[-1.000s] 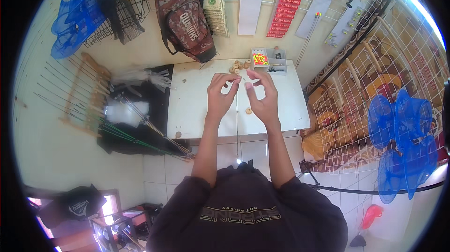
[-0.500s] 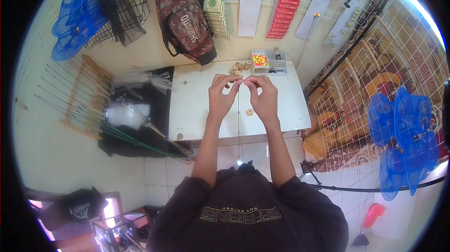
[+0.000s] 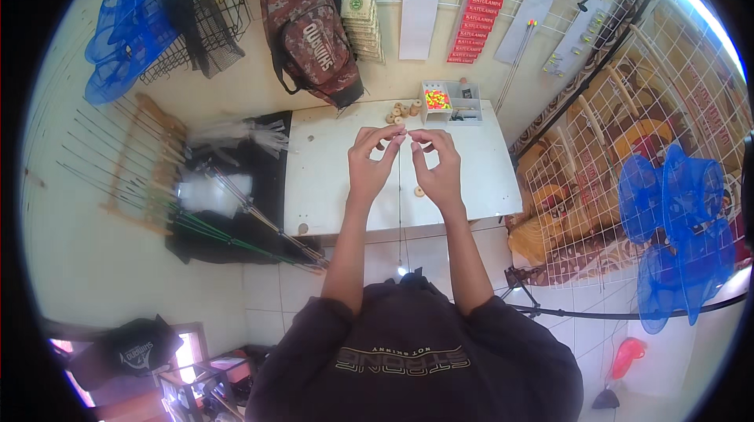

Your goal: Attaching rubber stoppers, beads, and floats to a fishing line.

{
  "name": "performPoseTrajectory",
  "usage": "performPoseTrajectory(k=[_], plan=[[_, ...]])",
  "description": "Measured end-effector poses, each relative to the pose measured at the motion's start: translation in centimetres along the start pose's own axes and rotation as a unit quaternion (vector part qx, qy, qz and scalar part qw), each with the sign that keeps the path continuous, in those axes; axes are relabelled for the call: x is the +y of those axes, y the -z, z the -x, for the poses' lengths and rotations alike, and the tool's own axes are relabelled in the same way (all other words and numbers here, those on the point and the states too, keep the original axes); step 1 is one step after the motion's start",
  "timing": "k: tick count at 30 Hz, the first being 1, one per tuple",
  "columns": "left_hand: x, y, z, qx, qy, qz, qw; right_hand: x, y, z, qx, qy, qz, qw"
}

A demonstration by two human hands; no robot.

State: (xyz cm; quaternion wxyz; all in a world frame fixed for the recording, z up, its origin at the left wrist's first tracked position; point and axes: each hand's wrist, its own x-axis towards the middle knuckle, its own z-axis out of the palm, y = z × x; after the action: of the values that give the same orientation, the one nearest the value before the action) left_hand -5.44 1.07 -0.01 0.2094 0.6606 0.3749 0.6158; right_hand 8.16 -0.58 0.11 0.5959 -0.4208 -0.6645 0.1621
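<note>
Thin dark line [image 3: 400, 179] first: from where I stand it runs from just below the meeting fingertips, over the white table [image 3: 330, 186], toward the person's dark shirt [image 3: 416, 336]

Left hand [image 3: 371, 163]: thumb and forefinger curl in, tips close together; can't tell if they grip the line or something tinier

Right hand [image 3: 442, 167]: thumb and forefinger arched, tips just beside the left ones; can't tell if anything sits in them

For fine handling like this, my call: work on the very fingertips, one side firm, the other light, hands level, the line kept from twisting

Wooden ring [image 3: 419, 191] lies on the table just beside the right hand, easy to knock, so mind that wrist

Past the fingers: wooden pieces [image 3: 398, 113] in a bunch, then a grey tray [image 3: 473, 121] with bright little pieces [image 3: 437, 100] in its left compartment
</note>
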Motion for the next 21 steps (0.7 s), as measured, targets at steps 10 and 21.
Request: performPoseTrajectory(k=[10,21], plan=[[-0.6,0.2,1.1,0.005,0.045,0.031,0.999,0.4,-0.2,0.7,-0.039,-0.058,-0.027,0.997],[-0.7,0.8,2.0,-0.026,0.062,0.011,0.998,0.9,0.1,1.7,-0.076,-0.081,-0.005,0.994]])
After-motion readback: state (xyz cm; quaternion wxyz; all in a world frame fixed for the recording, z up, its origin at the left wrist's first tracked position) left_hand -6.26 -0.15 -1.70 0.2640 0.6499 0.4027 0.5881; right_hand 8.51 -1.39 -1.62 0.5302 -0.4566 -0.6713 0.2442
